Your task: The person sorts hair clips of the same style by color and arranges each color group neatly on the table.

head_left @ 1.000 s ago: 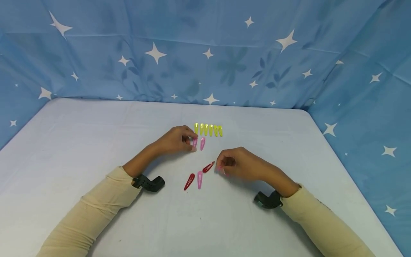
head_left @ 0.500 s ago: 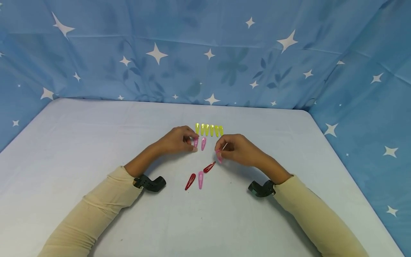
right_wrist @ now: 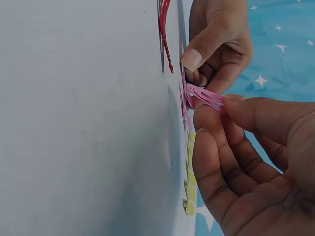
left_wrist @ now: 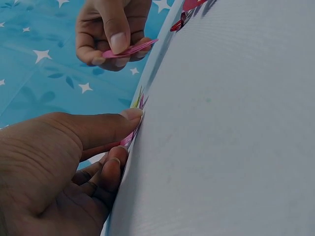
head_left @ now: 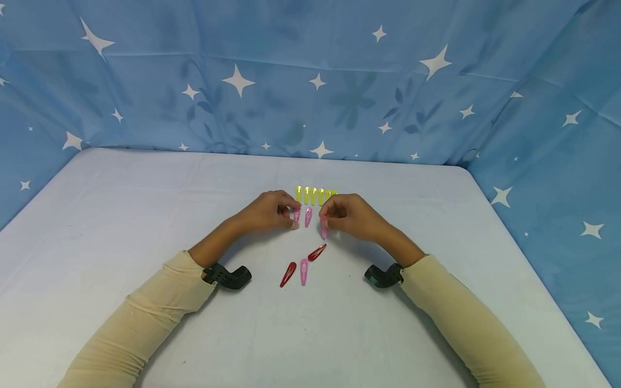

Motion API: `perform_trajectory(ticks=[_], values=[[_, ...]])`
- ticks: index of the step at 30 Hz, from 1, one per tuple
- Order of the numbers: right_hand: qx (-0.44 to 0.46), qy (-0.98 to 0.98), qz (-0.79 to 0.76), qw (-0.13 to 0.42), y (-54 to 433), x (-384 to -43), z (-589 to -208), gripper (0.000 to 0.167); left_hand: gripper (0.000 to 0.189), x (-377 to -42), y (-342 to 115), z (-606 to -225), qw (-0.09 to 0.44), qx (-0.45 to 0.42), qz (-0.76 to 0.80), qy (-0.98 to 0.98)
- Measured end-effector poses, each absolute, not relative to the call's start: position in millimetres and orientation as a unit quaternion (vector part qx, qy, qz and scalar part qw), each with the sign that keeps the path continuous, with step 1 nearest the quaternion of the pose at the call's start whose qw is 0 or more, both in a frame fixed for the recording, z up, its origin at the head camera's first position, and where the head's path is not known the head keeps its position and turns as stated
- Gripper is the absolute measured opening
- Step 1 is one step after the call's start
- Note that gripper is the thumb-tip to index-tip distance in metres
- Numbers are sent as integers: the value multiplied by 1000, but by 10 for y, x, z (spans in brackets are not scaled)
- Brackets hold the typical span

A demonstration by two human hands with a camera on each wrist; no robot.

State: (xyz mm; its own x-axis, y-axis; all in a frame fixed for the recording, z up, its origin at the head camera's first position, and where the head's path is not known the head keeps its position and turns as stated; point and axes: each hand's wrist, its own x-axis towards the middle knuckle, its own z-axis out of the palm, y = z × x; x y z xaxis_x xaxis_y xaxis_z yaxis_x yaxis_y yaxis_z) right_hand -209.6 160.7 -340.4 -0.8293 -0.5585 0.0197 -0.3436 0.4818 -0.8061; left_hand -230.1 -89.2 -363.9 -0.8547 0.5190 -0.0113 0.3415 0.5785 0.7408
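Note:
My left hand [head_left: 267,211] rests on the table with thumb and fingertip at the two ends of a pink snap hair clip [head_left: 296,215]. Beside it, a second pink clip [head_left: 308,217] lies free. My right hand [head_left: 353,216] pinches another pink hair clip [right_wrist: 209,97] between thumb and fingers, just right of that free clip. In the left wrist view, the held clip [left_wrist: 130,49] appears raised off the table. Behind the hands stretches a row of yellow hair clips [head_left: 314,195], its right end partly covered by my right hand.
Nearer me lie two red hair clips, one slanted [head_left: 288,274] and one farther right [head_left: 317,252], with a pink clip [head_left: 304,272] between them. They lie on a white-covered table [head_left: 194,334]. A blue star-patterned curtain [head_left: 271,64] borders its back and sides.
My right hand has moved away from me and to the left, bringing its pink clip up beside the pink pair. My left hand has stayed in place.

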Motion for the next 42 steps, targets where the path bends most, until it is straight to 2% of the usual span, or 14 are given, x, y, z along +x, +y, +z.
perform_trajectory(ticks=[18,42], values=[[-167,875,-428,154,1428,-2292,-3462,13,41,-2291,-898,-3626,114,248,393,878],[-142,926,-329,120,1335,-2331,-3458,14,41,-2286,-904,-3616,107,254,398,875]])
